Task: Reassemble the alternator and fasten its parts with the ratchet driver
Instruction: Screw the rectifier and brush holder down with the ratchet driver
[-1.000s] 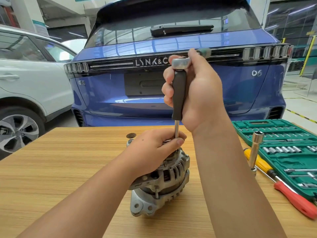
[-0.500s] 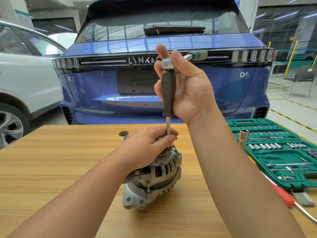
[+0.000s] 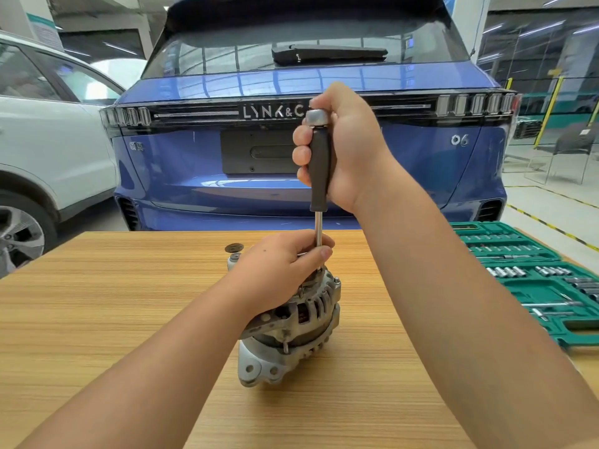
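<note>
A grey metal alternator (image 3: 291,332) stands upright on the wooden table (image 3: 97,303). My left hand (image 3: 278,273) covers its top and pinches the thin steel shaft of the ratchet driver (image 3: 319,170) just above the housing. My right hand (image 3: 346,147) grips the driver's dark handle, which stands vertical with a silver cap on top. The driver's tip and the fastener under it are hidden by my left fingers.
A green socket set case (image 3: 534,286) lies open at the table's right edge. A small dark round part (image 3: 234,247) lies behind the alternator. A blue car (image 3: 308,157) and a white car (image 3: 48,140) stand beyond the table's far edge.
My right hand has turned round the driver handle; the green-tipped cross bar seen beside my thumb earlier is now hidden. The view shifted left, so the screwdrivers by the case left the frame.
</note>
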A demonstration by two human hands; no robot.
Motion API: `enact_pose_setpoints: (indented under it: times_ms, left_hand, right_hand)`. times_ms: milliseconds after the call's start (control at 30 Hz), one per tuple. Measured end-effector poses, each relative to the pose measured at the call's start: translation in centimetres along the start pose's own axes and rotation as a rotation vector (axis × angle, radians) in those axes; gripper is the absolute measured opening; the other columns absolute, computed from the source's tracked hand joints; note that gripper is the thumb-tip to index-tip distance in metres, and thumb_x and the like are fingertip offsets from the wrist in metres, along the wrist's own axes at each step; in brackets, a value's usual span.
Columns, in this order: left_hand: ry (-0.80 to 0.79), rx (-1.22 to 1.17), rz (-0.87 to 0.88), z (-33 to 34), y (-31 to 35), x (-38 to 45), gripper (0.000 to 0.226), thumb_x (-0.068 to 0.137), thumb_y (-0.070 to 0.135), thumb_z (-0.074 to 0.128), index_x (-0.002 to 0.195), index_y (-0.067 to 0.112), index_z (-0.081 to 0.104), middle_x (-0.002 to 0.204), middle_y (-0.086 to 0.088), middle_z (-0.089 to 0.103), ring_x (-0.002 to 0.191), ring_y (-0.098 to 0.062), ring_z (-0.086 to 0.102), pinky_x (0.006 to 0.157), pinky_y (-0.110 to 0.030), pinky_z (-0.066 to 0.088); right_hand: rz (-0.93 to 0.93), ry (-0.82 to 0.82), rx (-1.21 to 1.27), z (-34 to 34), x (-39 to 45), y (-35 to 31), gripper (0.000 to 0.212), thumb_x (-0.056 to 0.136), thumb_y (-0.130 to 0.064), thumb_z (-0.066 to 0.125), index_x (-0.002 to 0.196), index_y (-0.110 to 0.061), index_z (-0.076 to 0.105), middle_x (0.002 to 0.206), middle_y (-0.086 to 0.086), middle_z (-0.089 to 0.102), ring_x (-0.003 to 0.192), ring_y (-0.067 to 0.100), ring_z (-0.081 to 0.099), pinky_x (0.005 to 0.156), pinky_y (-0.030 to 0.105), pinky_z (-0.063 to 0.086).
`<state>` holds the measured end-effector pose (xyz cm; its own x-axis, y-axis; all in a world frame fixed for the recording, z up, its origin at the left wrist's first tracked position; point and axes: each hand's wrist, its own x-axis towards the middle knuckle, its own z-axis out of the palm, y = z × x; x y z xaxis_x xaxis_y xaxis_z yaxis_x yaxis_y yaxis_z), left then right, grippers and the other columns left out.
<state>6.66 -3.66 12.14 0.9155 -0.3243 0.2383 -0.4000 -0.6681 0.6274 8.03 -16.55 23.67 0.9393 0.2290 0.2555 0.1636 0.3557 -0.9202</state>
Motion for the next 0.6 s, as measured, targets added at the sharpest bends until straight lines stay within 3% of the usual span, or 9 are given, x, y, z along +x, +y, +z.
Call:
enact_pose_setpoints:
  times_ms: [133, 200, 300, 433, 600]
  left_hand:
    - [0.003, -0.002, -0.016, 0.0, 0.1, -0.1, 0.015, 0.103, 0.053, 0.049, 0.112, 0.059, 0.058, 0.113, 0.028, 0.069, 0.111, 0.004, 0.06, 0.102, -0.041, 0.052]
    - [0.013, 0.005, -0.013, 0.0, 0.2, -0.1, 0.018, 0.103, 0.052, 0.048, 0.116, 0.056, 0.06, 0.114, 0.026, 0.07, 0.112, 0.003, 0.061, 0.102, -0.042, 0.052]
    - [0.021, 0.018, -0.01, 0.0, 0.2, -0.1, 0.022, 0.104, 0.052, 0.047, 0.12, 0.054, 0.061, 0.115, 0.026, 0.069, 0.112, 0.003, 0.06, 0.102, -0.041, 0.051]
    - [0.016, 0.028, -0.018, 0.1, 0.2, -0.1, 0.021, 0.104, 0.053, 0.047, 0.12, 0.054, 0.061, 0.115, 0.026, 0.069, 0.111, 0.003, 0.06, 0.101, -0.039, 0.052]
    - [0.014, 0.034, -0.018, 0.1, 0.1, 0.0, 0.022, 0.104, 0.053, 0.046, 0.121, 0.055, 0.06, 0.116, 0.026, 0.069, 0.111, 0.003, 0.06, 0.101, -0.039, 0.052]
  right_hand:
    - [0.05, -0.009, -0.094, 1.2, 0.1, -0.9, 0.015, 0.094, -0.018, 0.047, 0.08, -0.018, 0.041, 0.065, -0.004, 0.034, 0.042, 0.01, 0.037, 0.043, 0.02, 0.032]
    - [0.078, -0.052, -0.128, 1.3, -0.1, -1.2, 0.01, 0.095, -0.017, 0.045, 0.087, -0.011, 0.05, 0.061, -0.004, 0.037, 0.041, 0.008, 0.036, 0.042, 0.018, 0.033]
    - [0.092, -0.07, -0.171, 1.2, -0.3, -1.3, 0.026, 0.096, -0.021, 0.042, 0.104, -0.004, 0.06, 0.048, -0.005, 0.046, 0.038, 0.008, 0.038, 0.042, 0.016, 0.035]
    - [0.087, -0.047, -0.211, 1.1, 0.2, -1.0, 0.049, 0.093, -0.026, 0.044, 0.13, 0.004, 0.057, 0.046, -0.005, 0.054, 0.038, 0.008, 0.041, 0.043, 0.018, 0.037]
    - [0.117, -0.053, -0.249, 1.2, 0.4, -0.9, 0.045, 0.091, -0.031, 0.044, 0.113, 0.003, 0.066, 0.049, -0.001, 0.049, 0.04, 0.011, 0.038, 0.047, 0.022, 0.035]
